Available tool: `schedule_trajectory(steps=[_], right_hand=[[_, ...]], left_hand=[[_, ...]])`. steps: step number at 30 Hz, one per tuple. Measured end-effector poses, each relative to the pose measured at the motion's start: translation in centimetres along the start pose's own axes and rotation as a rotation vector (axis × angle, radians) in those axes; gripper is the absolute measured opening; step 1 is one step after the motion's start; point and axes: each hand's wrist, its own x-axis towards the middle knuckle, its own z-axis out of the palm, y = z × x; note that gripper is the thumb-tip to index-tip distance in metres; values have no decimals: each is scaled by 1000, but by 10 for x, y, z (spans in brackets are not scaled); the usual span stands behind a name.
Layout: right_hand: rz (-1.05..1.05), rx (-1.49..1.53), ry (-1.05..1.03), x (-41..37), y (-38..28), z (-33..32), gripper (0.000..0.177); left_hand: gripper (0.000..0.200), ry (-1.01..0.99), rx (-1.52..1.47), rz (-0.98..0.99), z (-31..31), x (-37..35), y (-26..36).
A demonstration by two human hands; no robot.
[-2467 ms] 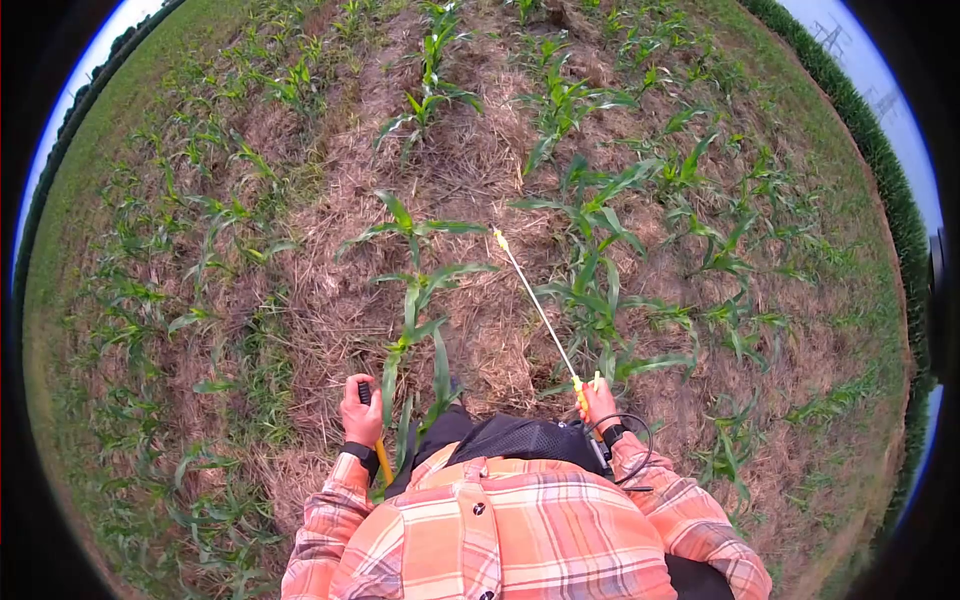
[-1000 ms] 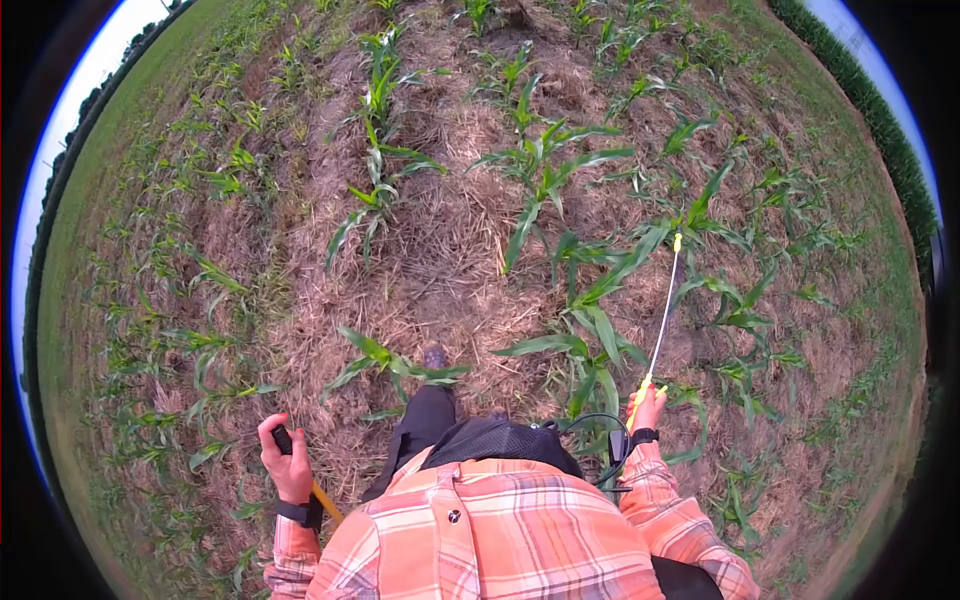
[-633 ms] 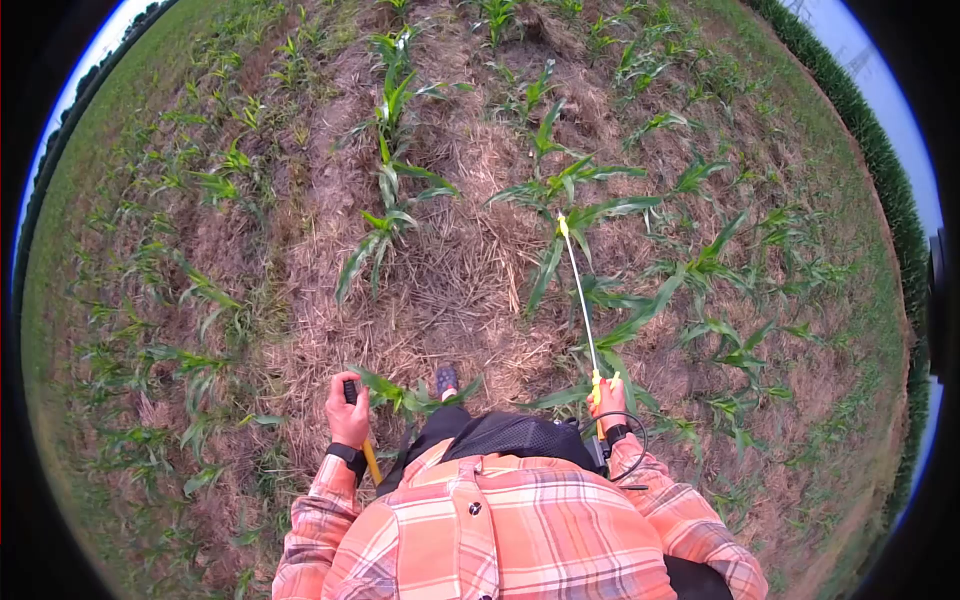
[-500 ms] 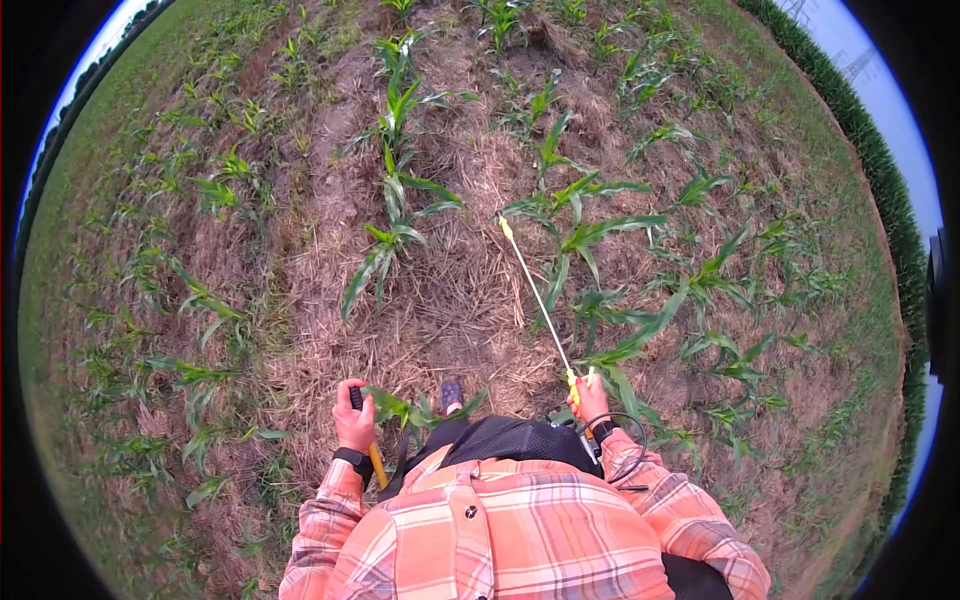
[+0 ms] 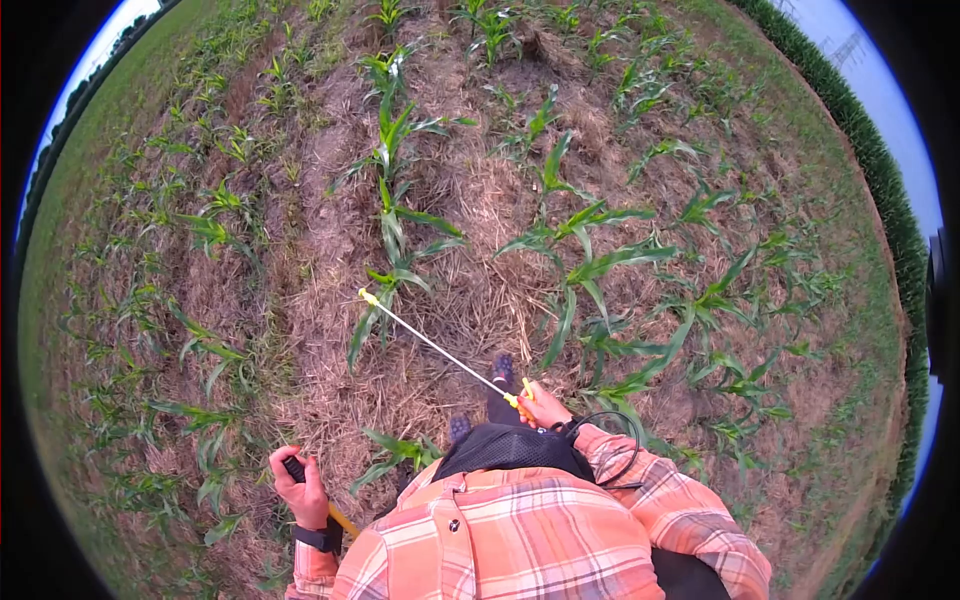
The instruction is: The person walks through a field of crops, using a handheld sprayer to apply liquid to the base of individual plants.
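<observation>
Wand (image 5: 440,348) in right hand (image 5: 545,405), lever (image 5: 343,521) in left hand (image 5: 304,490)

Wand was out in front of the body, above straw-littered soil (image 5: 325,395), slanting away to the person's left. Yellow tip (image 5: 369,298) sat at a leaf of a young plant; couldn't tell if touching. Right hand was wrapped around the yellow handle (image 5: 515,402), fingers bent well in, small yellow piece poking up beside them; couldn't tell if that was pressed. Left hand was curled, loosely by the look of it, around the lever's black grip (image 5: 294,469), low on the person's left; the lever's far end was hidden behind the shirt (image 5: 560,530).

Handling, my guess: wand light and stiff, plastic ends hard, thin rod likely bendable if knocked or leaned on. Best hold was the handle, where the hand already was; rod too slim for a firm grip, probably slick if wet. Lever looked rigid, sturdier; black grip was the place to hold it. Hose (image 5: 640,440) looked springy, looped by the right forearm; couldn't see where it joined.

Counts: wand 1, with 1 tip and 1 handle. Lever 1. Hose 1, visible part. Hands 2, both occupied. Dark wristbands (image 5: 318,538) 2, one per wrist. Shoes (image 5: 503,368) 2, one partly covered. Shirt 1, orange plaid. Plants (image 5: 402,449) in rows, far too many to count.
</observation>
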Motion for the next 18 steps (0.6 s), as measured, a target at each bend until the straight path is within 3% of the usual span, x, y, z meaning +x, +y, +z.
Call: schedule_trajectory(steps=[3,4,6,12,13,16,18], right_hand=[[-106,108,137,39,7,-21,16],[-75,118,217,49,6,-30,15],[-95,127,298,55,-5,-56,14],[-22,366,583,75,-18,-146,18],[-14,377,638,79,-15,-163,18],[-86,550,793,89,-14,-208,18],[-69,531,859,90,-17,-235,19]], left_hand=[[20,-67,86,65,61,40,-32],[19,-44,170,232,81,53,-32],[19,-104,107,76,108,74,-24],[18,-209,149,110,207,144,-15],[18,-209,212,219,222,156,-14],[18,-254,190,124,250,172,12],[17,-214,160,197,252,187,11]])
